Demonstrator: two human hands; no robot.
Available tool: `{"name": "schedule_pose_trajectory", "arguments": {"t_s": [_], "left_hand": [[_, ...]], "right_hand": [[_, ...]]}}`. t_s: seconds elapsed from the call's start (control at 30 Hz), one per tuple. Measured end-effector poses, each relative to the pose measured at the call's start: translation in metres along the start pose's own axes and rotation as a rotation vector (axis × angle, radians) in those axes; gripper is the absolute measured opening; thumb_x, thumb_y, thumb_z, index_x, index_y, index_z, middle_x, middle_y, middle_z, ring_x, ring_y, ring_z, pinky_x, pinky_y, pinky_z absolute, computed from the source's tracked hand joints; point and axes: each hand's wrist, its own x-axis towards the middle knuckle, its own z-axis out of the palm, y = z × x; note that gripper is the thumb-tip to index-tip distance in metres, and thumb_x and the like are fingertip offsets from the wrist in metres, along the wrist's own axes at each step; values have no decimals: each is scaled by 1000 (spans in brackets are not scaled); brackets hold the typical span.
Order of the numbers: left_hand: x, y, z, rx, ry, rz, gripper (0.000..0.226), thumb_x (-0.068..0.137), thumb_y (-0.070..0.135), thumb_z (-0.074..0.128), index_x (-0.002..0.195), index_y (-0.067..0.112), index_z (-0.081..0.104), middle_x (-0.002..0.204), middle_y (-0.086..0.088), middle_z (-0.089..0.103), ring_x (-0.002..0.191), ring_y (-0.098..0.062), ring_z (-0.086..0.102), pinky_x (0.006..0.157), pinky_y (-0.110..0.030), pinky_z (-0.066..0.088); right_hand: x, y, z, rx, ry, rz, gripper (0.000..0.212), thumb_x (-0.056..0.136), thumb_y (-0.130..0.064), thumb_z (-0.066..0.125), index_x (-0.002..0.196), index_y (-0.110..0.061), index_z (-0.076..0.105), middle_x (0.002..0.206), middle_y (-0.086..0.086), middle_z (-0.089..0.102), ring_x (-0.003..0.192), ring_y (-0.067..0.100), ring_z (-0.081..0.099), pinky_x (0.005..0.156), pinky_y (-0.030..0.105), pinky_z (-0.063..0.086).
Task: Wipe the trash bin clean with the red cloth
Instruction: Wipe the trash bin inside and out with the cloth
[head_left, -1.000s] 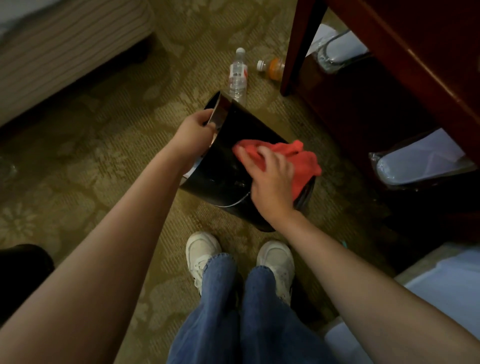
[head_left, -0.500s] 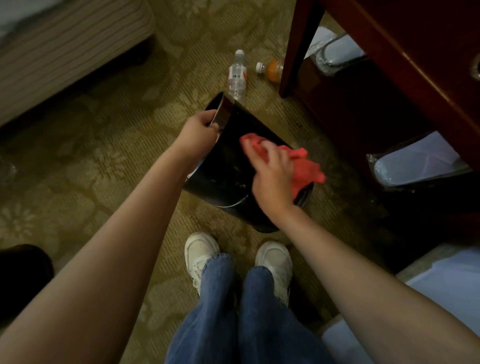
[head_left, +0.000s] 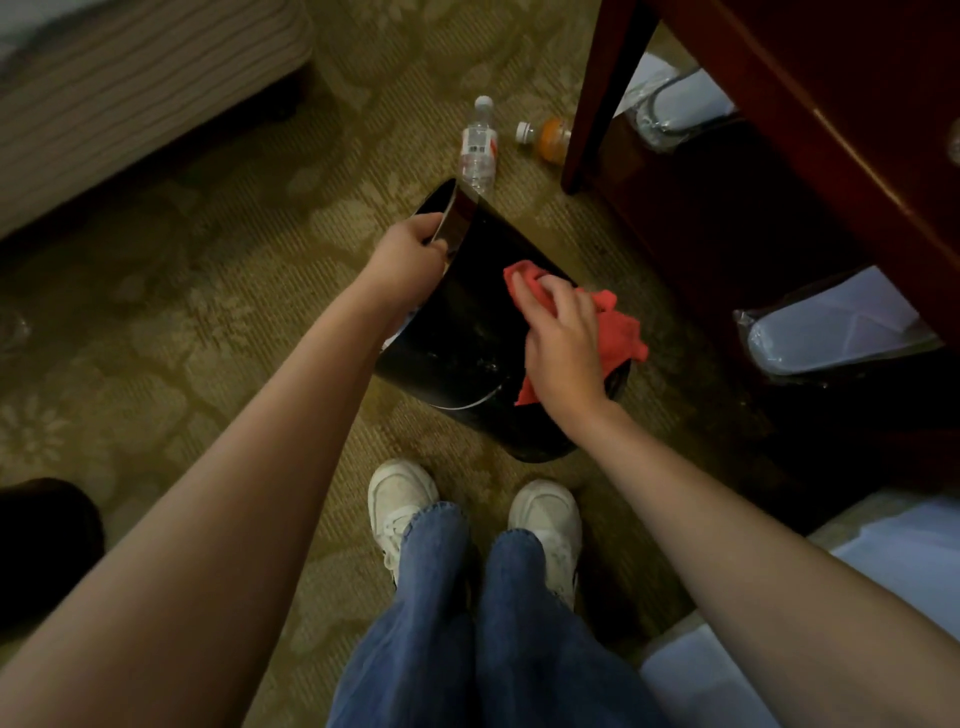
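Trash bin (head_left: 457, 332), black glossy plastic, tilted on olive patterned carpet (head_left: 208, 312) just past white sneakers (head_left: 400, 499) at 6 o'clock. Pressed to its side at 3 o'clock: crumpled red cloth (head_left: 618, 322), bunched under curled right hand (head_left: 563, 353). Rim clasped at 10 o'clock by left hand (head_left: 408, 257). Farther, 12 o'clock: clear plastic water bottle (head_left: 478, 148), orange drink bottle (head_left: 550, 137).

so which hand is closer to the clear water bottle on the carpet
Left. The left hand grips the trash bin rim just short of the water bottle; the right hand holds the red cloth against the bin's side, farther off.
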Motion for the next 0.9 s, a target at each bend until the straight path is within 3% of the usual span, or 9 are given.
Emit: {"name": "schedule_pose_trajectory", "arguments": {"t_s": [0.13, 0.23, 0.33, 0.43, 0.57, 0.73, 0.8, 0.87, 0.9], "left_hand": [[4, -3, -3, -12, 40, 27, 32, 96, 0, 36, 114, 9, 61, 75, 4, 58, 60, -2, 56, 51, -12, 44], [3, -3, -4, -5, 40, 22, 33, 98, 2, 36, 120, 7, 60, 81, 2, 59, 67, -7, 56, 56, -15, 47], [0, 1, -1, 1, 12, 26, 31, 99, 4, 35, 115, 16, 60, 79, 5, 58, 61, -5, 55, 46, -10, 46], [-2, 4, 4, 12, -6, 45, 33, 99, 3, 35, 118, 13, 60, 79, 6, 58, 66, -4, 55, 52, -11, 46], [2, 2, 5, 33, 26, 54, 33, 99, 3, 35, 120, 12, 60, 77, 6, 57, 67, -5, 54, 55, -13, 45], [6, -3, 1, 33, 73, 47, 34, 98, 3, 35, 122, 10, 59, 77, 9, 56, 67, -1, 53, 57, -13, 44], [6, -2, 3, 33, 67, 58, 34, 98, 2, 34, 120, 8, 60, 76, 8, 56, 65, -1, 52, 52, -11, 44], [7, 2, 4, 39, 57, 73, 33, 97, 1, 35, 117, 6, 60, 75, 5, 55, 64, -2, 51, 51, -8, 43], [8, 4, 5, 40, 49, 76, 33, 97, 1, 35, 117, 7, 60, 76, 3, 57, 65, -3, 51, 52, -8, 43]], "right_hand": [[-1, -25, 9, 26, -5, -262, 48, 81, 0, 45, 125, -10, 60, 117, 18, 57, 92, 38, 53, 78, 47, 48], [7, -17, 8, 46, -41, -358, 49, 81, 7, 53, 126, -9, 59, 120, 20, 55, 95, 38, 52, 85, 44, 47], [27, -8, 2, 68, -8, -161, 46, 89, 1, 40, 131, -11, 55, 120, 18, 54, 100, 38, 50, 90, 42, 44], [40, -4, 2, 62, 15, -3, 47, 91, 3, 40, 135, -11, 51, 122, 17, 53, 106, 36, 46, 93, 41, 42], [21, -11, 4, 57, 31, -118, 48, 87, 1, 38, 131, -6, 54, 119, 21, 54, 100, 37, 47, 88, 47, 46], [-1, -23, 8, 67, -160, -423, 48, 79, 2, 62, 126, -7, 58, 123, 22, 54, 107, 31, 38, 92, 47, 42], [6, -19, 1, 114, -257, -399, 44, 85, -4, 59, 128, -13, 57, 128, 17, 52, 116, 21, 33, 102, 36, 32], [16, -15, -1, 186, -161, -252, 39, 91, -9, 50, 129, -16, 57, 123, 12, 52, 111, 13, 38, 101, 26, 32], [21, -15, 1, 163, -68, -174, 43, 90, -3, 46, 130, -14, 56, 120, 14, 52, 108, 18, 42, 98, 31, 37]]}}
